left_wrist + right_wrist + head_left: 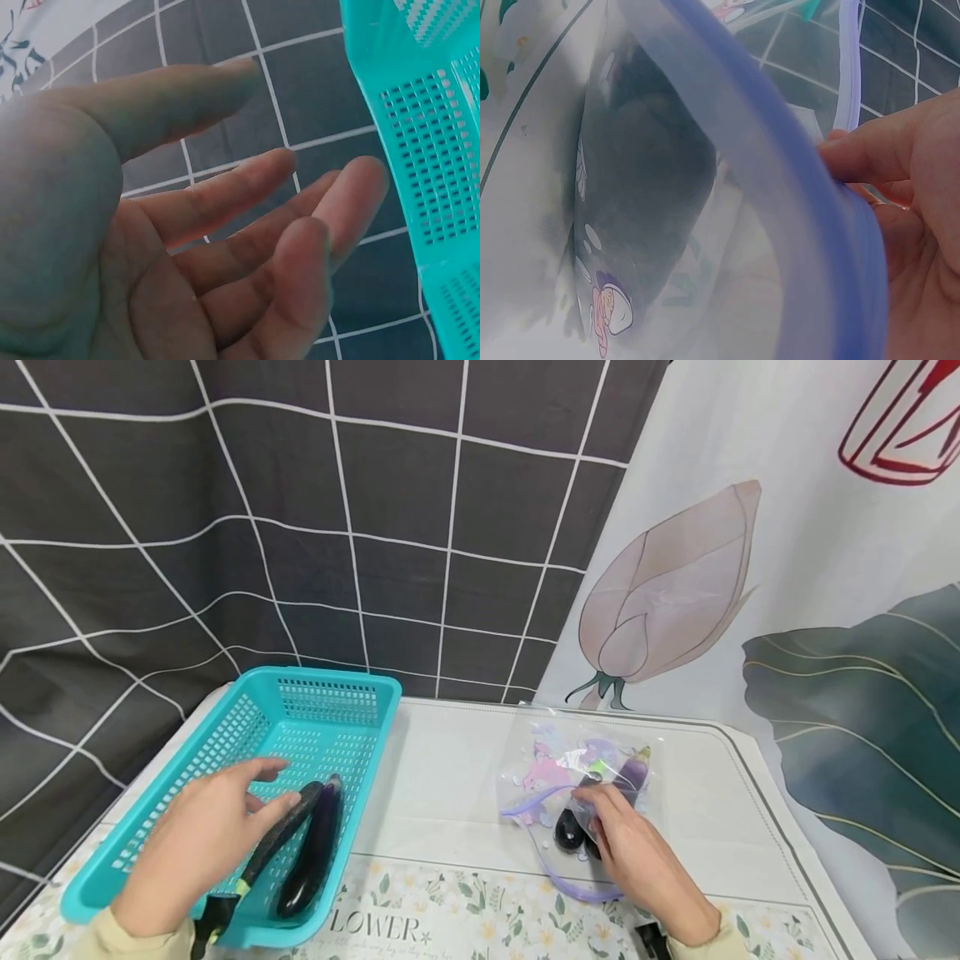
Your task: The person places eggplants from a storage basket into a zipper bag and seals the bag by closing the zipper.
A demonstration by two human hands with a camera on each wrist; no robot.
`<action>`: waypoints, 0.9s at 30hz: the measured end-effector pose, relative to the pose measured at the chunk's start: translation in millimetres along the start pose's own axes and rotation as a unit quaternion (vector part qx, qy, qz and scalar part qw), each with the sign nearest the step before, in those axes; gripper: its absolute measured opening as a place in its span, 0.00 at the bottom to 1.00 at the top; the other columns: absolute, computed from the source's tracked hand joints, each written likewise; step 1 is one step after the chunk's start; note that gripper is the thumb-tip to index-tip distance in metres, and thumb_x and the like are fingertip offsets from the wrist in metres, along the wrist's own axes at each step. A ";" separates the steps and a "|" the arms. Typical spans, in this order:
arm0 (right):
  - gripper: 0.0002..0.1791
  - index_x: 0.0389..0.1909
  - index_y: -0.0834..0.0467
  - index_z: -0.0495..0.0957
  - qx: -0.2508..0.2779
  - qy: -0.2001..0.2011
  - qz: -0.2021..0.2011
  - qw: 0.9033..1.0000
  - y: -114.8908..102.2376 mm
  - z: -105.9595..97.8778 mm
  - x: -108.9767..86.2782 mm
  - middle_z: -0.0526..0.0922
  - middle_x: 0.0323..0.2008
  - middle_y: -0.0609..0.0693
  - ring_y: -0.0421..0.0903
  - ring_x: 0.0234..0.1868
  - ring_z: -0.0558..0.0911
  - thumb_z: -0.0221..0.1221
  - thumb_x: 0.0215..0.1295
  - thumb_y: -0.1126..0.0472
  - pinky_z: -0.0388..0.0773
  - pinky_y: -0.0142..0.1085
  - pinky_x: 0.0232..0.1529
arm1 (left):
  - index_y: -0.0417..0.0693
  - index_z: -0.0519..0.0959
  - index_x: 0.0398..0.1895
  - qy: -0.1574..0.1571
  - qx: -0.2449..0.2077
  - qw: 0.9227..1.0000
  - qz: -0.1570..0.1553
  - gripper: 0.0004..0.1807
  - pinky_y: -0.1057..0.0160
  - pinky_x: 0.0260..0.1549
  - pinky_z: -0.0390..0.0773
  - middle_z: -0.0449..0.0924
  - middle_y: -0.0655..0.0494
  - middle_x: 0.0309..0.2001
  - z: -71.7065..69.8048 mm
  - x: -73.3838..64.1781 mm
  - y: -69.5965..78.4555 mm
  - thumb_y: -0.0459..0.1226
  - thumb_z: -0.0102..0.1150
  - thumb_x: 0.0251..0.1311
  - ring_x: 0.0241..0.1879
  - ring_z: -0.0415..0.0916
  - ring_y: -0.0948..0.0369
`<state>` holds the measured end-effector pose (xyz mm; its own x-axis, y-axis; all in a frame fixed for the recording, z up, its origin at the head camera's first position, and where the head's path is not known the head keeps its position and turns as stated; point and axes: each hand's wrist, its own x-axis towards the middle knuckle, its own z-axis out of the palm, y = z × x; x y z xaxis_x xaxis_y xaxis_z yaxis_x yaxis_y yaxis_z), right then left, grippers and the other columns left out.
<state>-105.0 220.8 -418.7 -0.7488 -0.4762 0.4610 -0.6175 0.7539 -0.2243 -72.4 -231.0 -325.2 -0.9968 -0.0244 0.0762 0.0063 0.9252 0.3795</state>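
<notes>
Your left grip is over the teal basket, fingers apart, nothing held. Your right grip pinches the purple rim of the clear plastic bag on the counter, right of the basket. Dark vegetables in the bag. Basket holds an eggplant beside a slimmer dark vegetable.

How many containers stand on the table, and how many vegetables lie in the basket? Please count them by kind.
Turquoise plastic basket: 1
Clear plastic bag: 1
Glossy eggplant in the basket: 1
Slim dark vegetable in the basket, exact kind unclear: 1
Total: 4
</notes>
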 end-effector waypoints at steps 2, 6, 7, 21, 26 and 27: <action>0.23 0.56 0.61 0.74 0.001 -0.002 0.003 1.000 -0.5 -0.4 -0.4 0.77 0.51 0.52 0.43 0.38 0.81 0.60 0.60 0.77 0.78 0.31 0.31 | 0.37 0.79 0.57 -0.006 0.008 1.000 0.003 0.28 0.49 0.26 0.81 0.86 0.45 0.40 -3.9 3.4 -3.5 0.44 0.71 0.58 0.31 0.84 0.54; 0.23 0.57 0.61 0.74 0.000 -0.006 0.008 1.000 -1.5 -0.8 -0.7 0.77 0.51 0.52 0.42 0.38 0.80 0.61 0.60 0.77 0.77 0.31 0.31 | 0.34 0.78 0.58 -0.029 0.031 0.999 0.006 0.30 0.52 0.23 0.77 0.84 0.56 0.26 -8.9 9.7 -9.8 0.44 0.72 0.58 0.29 0.82 0.54; 0.23 0.57 0.61 0.74 0.000 -0.006 0.009 1.000 -1.8 -0.9 -0.6 0.77 0.51 0.52 0.42 0.38 0.80 0.61 0.61 0.77 0.77 0.31 0.31 | 0.34 0.77 0.58 -0.040 0.040 0.998 0.005 0.31 0.50 0.24 0.78 0.85 0.54 0.28 -9.7 11.7 -11.2 0.45 0.72 0.58 0.30 0.82 0.52; 0.23 0.57 0.62 0.74 -0.005 -0.014 0.016 1.000 -2.6 -0.9 -1.9 0.77 0.51 0.52 0.43 0.40 0.81 0.61 0.61 0.77 0.78 0.31 0.33 | 0.27 0.74 0.60 -0.193 0.128 0.973 -0.001 0.41 0.36 0.38 0.78 0.83 0.37 0.42 2.9 33.6 -32.7 0.49 0.75 0.52 0.47 0.78 0.34; 0.23 0.57 0.61 0.73 -0.003 -0.014 0.016 1.000 -2.0 -0.6 -2.1 0.76 0.51 0.52 0.41 0.38 0.80 0.61 0.61 0.77 0.77 0.30 0.31 | 0.24 0.74 0.58 -0.205 0.132 0.970 -0.013 0.42 0.35 0.42 0.77 0.77 0.26 0.53 8.0 38.9 -41.7 0.49 0.76 0.50 0.52 0.74 0.30; 0.23 0.57 0.61 0.73 -0.003 -0.014 0.016 1.000 -1.9 -0.5 -2.1 0.76 0.51 0.52 0.41 0.37 0.79 0.60 0.61 0.78 0.77 0.30 0.31 | 0.24 0.74 0.58 -0.209 0.134 0.969 -0.017 0.42 0.34 0.43 0.77 0.76 0.25 0.53 9.1 39.8 -43.2 0.50 0.76 0.50 0.52 0.73 0.29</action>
<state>-102.1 220.6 -418.8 -0.7751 -0.4638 0.4291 -0.5913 0.7717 -0.2340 -113.1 -268.4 -346.9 -0.9419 0.0477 -0.3325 0.0084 0.9929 0.1186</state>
